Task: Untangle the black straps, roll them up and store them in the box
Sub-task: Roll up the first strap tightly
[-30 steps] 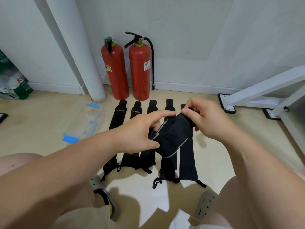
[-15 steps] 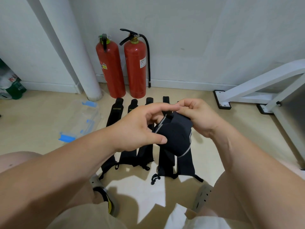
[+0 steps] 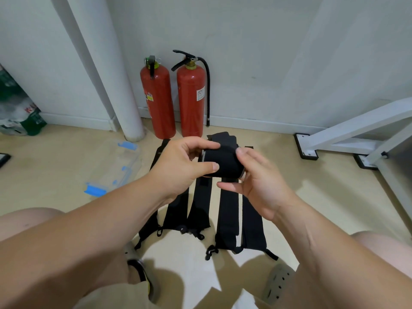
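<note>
strap roll [image 3: 223, 162] now tighter, turned sideways | left hand [image 3: 180, 169] and right hand [image 3: 260, 186] grip it

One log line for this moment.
left hand: grips rolled strap | right hand: cups its end | other straps: flat on floor | box: on floor, left

Both bare forearms reach in from the lower corners and converge. The left hand [image 3: 178, 170] is turned palm inward, with its index finger arched above and its thumb straight below. Between them they pinch the near end of a rolled strap [image 3: 223, 162]. The right hand [image 3: 260, 188] cups the roll's other end. Its fingers [image 3: 242, 152] curl over the top, and its thumb stretches underneath toward the left thumb. The roll sits between the two sets of fingers.
</note>
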